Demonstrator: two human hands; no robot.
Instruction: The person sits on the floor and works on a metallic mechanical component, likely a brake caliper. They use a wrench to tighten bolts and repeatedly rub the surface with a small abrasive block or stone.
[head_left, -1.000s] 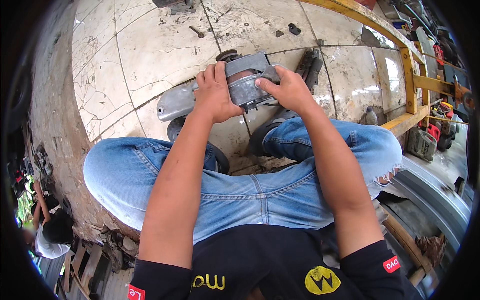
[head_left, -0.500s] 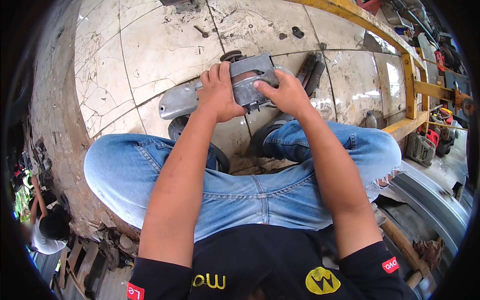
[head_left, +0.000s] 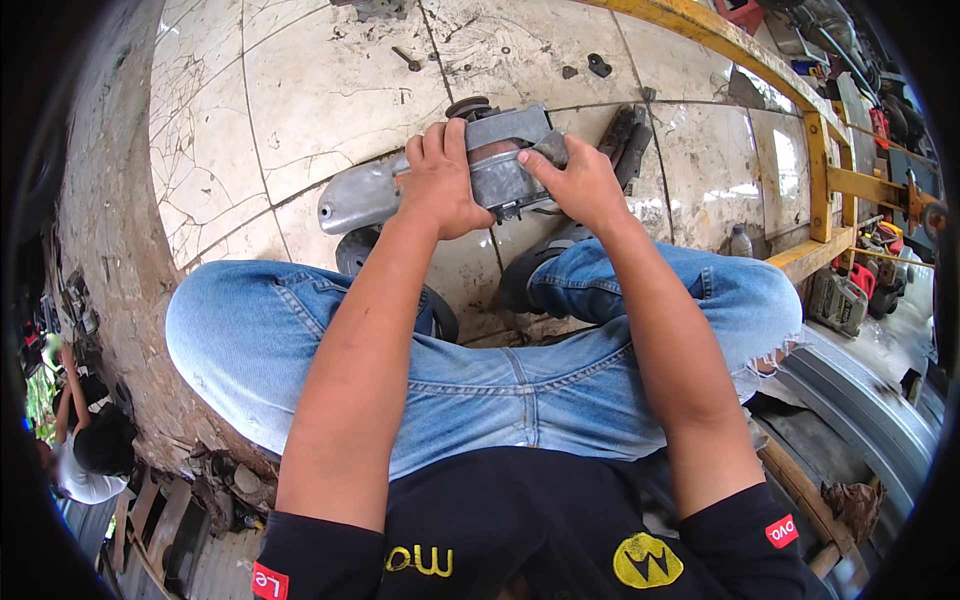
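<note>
Since half a second ago, the thumb of the right hand [head_left: 590,188] has shifted slightly farther up the grey metal case [head_left: 505,184], which has barely moved. The tiled floor [head_left: 330,120] runs on beyond it and leftward; a yellow frame [head_left: 822,175] edges it well to the right. The case sits just past the dark shoes [head_left: 520,280]. The left hand [head_left: 440,192], half closed, clasps its middle; the right grips its right end, fingertips mostly hidden. A bolt [head_left: 408,62] lies farther off
</note>
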